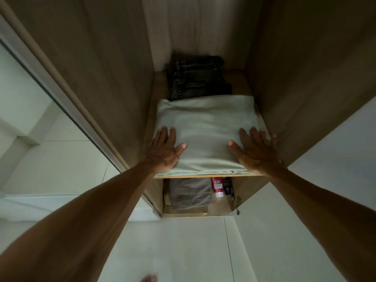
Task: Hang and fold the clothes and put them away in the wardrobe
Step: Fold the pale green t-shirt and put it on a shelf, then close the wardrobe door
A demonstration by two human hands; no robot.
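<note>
View down into an open wardrobe [114, 68]. Its side walls and back are of brown wood-grain board and rise dim and unlit around one narrow bay. The floor [193, 251] before it is of large pale tiles with thin joints. To the left a glossy panel in a pale metal frame [30, 119] runs diagonally along the wardrobe's side, and it reflects white room surfaces.

A wooden shelf [193, 176] spans the bay, its light front edge facing the viewer. The folded pale green garment [205, 127] lies flat on it. It fills nearly the full width, and its front fold reaches the shelf edge. Directly behind it, touching its rear edge, sit folded dark jeans [199, 78] against the back wall.

In the compartment below the shelf lies a folded brown garment [190, 193].

The left hand [164, 151] and right hand [254, 153] rest palm down on the near left and near right corners of the pale green garment, fingers straight and spread, gripping nothing. Both forearms are bare.

Just right of the brown garment lies a red tube [217, 187] with a white cap, and beside the tube a small dark container [228, 189] too shadowed to identify.
</note>
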